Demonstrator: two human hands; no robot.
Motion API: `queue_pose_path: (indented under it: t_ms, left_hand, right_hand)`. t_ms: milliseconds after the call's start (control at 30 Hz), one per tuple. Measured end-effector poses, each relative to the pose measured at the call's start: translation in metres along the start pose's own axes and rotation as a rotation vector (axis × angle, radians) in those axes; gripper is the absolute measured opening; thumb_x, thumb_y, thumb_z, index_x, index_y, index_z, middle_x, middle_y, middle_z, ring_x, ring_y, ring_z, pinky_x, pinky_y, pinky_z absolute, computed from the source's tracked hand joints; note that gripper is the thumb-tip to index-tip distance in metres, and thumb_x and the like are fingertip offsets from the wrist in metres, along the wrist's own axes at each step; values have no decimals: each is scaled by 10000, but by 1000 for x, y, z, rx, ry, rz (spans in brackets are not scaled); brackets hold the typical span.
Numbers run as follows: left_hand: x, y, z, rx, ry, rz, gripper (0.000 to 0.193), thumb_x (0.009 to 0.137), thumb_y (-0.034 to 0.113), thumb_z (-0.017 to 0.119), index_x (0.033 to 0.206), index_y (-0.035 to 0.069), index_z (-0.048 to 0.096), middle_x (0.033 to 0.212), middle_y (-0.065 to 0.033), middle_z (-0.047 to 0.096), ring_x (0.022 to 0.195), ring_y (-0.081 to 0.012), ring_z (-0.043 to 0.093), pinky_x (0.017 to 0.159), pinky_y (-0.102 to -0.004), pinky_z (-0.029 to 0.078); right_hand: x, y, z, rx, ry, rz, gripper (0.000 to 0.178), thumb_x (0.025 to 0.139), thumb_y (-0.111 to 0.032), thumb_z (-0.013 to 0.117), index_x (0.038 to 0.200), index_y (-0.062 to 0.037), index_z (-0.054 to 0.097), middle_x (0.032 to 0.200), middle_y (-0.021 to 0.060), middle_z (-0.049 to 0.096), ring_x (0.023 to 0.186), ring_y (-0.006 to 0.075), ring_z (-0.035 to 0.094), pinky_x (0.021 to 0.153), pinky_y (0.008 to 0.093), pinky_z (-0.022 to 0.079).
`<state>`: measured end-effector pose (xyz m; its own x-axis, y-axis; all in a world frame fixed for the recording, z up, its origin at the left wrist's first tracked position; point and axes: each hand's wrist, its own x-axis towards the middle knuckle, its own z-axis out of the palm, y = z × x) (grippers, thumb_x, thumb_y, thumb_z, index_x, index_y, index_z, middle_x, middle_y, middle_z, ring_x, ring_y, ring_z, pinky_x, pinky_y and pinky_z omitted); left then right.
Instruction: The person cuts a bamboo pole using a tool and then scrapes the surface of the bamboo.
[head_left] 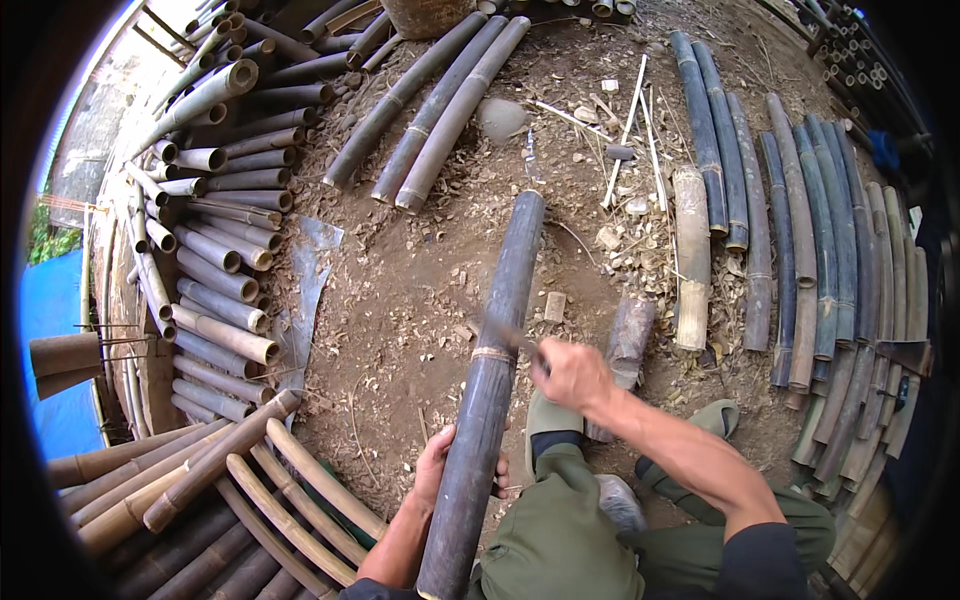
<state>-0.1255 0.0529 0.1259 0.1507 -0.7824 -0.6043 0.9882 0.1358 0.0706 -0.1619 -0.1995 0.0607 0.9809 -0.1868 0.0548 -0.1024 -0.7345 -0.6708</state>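
A dark bamboo pole (497, 290) slants up and away from my lap, with a pale ring at its node near the middle. My left hand (436, 470) is wrapped round the lower part of the pole from beneath, its fingertips showing on the right side. Closed round the handle of a knife, my right hand (572, 375) is just right of the node. The knife's blade (507, 335) lies across the pole at the node, smeared by motion, so its exact shape and contact with the pole cannot be made out.
Stacked bamboo poles (225, 260) line the left side, and cut poles (825, 250) lie in a row at right. Three poles (430, 110) lie ahead. A short log (630, 345) rests by my feet. Chips (600, 235) litter the dirt floor around a hammer (619, 153).
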Motion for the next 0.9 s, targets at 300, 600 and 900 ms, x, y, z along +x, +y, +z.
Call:
queue_pose_path:
  t_ms: [300,600,900]
  left_hand:
    - [-1,-8,-17,18,100,39,762,958,633,457,1452,58,380,1064,-248,630,751,-380,700,629,-476,614]
    - [-4,0,-9,-60,72,-7,705,960,559,419,1426,30,414,1018,-244,647,796,-390,700,686,-504,605]
    - [-2,-5,-9,69,140,79,817,921,691,447,1433,54,422,1028,-209,642,699,-308,686,569,-393,606]
  right_hand:
    - [4,-11,-5,10,-192,14,197,749,-183,733,796,-85,568,650,75,581,564,248,629,498,379,527]
    - [-6,-25,-1,45,-85,-274,190,851,-216,666,788,-68,564,676,118,652,587,273,676,498,415,552]
    - [-3,-21,4,110,-6,-464,141,875,-146,632,779,-64,567,588,95,583,434,214,565,408,372,507]
